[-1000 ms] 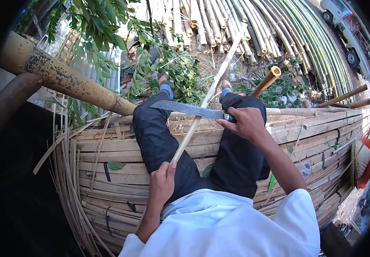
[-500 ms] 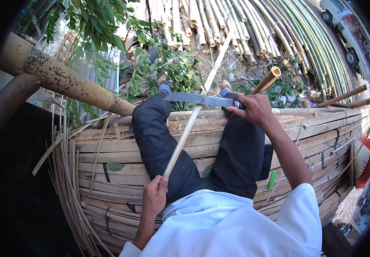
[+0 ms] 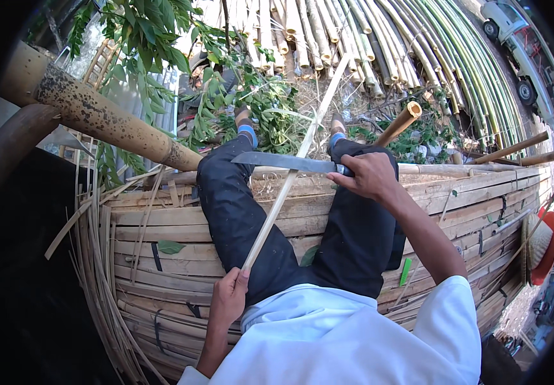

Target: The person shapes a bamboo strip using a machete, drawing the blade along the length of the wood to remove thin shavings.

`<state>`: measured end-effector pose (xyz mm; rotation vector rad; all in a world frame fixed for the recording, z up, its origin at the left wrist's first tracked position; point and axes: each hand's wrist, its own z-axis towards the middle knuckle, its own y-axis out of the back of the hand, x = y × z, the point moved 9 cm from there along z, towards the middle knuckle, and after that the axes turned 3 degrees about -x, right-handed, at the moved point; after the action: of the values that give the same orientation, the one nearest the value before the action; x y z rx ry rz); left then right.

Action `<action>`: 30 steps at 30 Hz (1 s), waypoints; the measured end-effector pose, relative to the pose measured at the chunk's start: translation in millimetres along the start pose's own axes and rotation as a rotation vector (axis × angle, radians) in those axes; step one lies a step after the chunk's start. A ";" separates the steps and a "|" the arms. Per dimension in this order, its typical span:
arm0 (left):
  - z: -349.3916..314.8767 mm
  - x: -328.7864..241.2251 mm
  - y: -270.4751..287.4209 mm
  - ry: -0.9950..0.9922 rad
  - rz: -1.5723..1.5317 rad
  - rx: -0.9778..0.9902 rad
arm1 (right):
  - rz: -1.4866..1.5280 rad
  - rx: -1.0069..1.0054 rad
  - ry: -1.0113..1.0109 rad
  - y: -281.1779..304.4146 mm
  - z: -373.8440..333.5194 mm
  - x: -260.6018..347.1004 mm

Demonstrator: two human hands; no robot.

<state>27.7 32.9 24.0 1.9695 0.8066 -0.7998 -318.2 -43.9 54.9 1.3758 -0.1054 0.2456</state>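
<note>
A long pale bamboo strip point(image 3: 270, 221) slants up and away from my lap, between my knees. Its near end is gripped by my left hand point(image 3: 229, 294), closed with the thumb on top. My right hand point(image 3: 370, 175) is wrapped around the dark handle of a large knife point(image 3: 283, 162). The grey blade points left and lies across the strip at about knee height. Just beyond the blade, a thin shaving point(image 3: 293, 114) curls off the strip to the left.
I sit on stacked bamboo slats point(image 3: 161, 221). A thick bamboo pole point(image 3: 110, 119) crosses at left, above loose thin strips point(image 3: 100, 289). A cut bamboo stub point(image 3: 400, 123) rises beyond my right knee. Bamboo poles point(image 3: 412, 45) lie ahead, near leafy branches point(image 3: 152, 32). A red-brimmed hat point(image 3: 550, 247) lies far right.
My right hand has drawn the knife toward me along the strip. A shaving now stands off the strip beyond the blade. My left hand has hardly moved.
</note>
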 end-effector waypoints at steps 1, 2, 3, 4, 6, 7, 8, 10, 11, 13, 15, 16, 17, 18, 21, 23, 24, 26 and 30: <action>-1.7 -1.5 -3.2 -0.009 0.015 0.020 | 0.009 0.028 0.060 -1.7 0.2 18.1; -0.6 -2.7 -4.5 -0.012 0.016 0.022 | 0.060 -0.011 0.097 2.4 2.3 31.5; -0.3 -4.6 -4.3 -0.030 0.009 0.009 | 0.059 -0.014 0.094 1.4 5.4 32.0; -1.3 -5.6 -2.7 -0.046 0.004 -0.002 | 0.069 -0.043 0.065 2.1 8.4 29.4; -4.6 -7.2 2.4 -0.066 0.012 -0.017 | 0.025 -0.095 -0.002 7.6 12.4 16.0; -5.5 -9.6 6.5 -0.086 0.016 -0.036 | 0.044 -0.128 -0.095 6.3 12.5 -4.5; -7.6 -11.9 8.5 -0.087 0.014 -0.036 | 0.013 -0.100 -0.120 9.1 15.0 -18.3; -11.5 -17.5 13.8 -0.105 0.094 -0.052 | -0.034 -0.095 -0.096 16.2 17.1 -27.6; -12.3 -16.1 13.9 -0.105 0.093 -0.052 | -0.036 -0.095 -0.096 18.8 18.2 -29.2; -15.6 -14.4 14.0 -0.126 0.033 -0.039 | -0.074 -0.105 -0.049 24.8 19.9 -28.3; -19.3 -11.5 15.2 -0.086 0.019 -0.017 | -0.120 -0.145 0.030 26.6 22.1 -33.4; -20.2 -7.7 15.7 -0.047 0.003 -0.003 | -0.165 -0.189 0.117 28.4 23.9 -32.4; -22.4 -4.4 17.7 -0.048 0.005 -0.002 | -0.165 -0.190 0.115 28.1 25.6 -39.3; -25.5 2.1 20.6 -0.031 -0.013 -0.002 | -0.180 -0.184 0.134 27.2 26.6 -44.0; -31.7 11.4 26.6 0.034 -0.090 0.010 | -0.184 -0.169 0.145 29.6 29.8 -41.5; -35.9 11.4 28.8 0.071 -0.146 0.027 | -0.192 -0.229 0.178 37.7 37.3 -42.7; -41.3 13.8 30.7 0.105 -0.170 0.026 | -0.178 -0.242 0.190 40.2 37.7 -41.3; -46.9 16.2 33.8 0.142 -0.194 0.024 | -0.191 -0.204 0.180 39.7 40.9 -41.0; -44.9 20.6 30.4 0.163 -0.162 -0.001 | -0.172 -0.063 0.016 32.1 46.2 -32.9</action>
<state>73.8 63.3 41.8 2.0062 1.0734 -0.7371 -354.5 -87.3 87.4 1.3117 0.0179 0.1084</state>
